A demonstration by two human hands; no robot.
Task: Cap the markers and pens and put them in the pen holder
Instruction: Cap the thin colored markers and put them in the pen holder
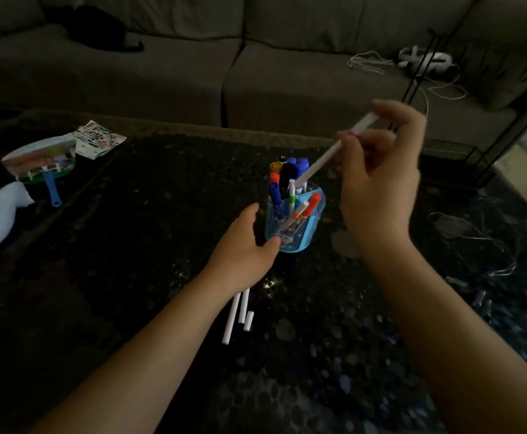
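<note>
Marker [331, 155] partly hidden inside blurred right hand [381, 170].

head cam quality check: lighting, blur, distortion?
Head view: very dim room, dark table swallows detail, small specular glint near the left hand; right hand and its white marker motion-blurred; blue pen holder fairly sharp; wide-angle bowing shows along the couch and frame edges.

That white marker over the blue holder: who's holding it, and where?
The right hand pinches the white marker near its upper end, lower end entering the pen holder. The left hand holds nothing.
</note>
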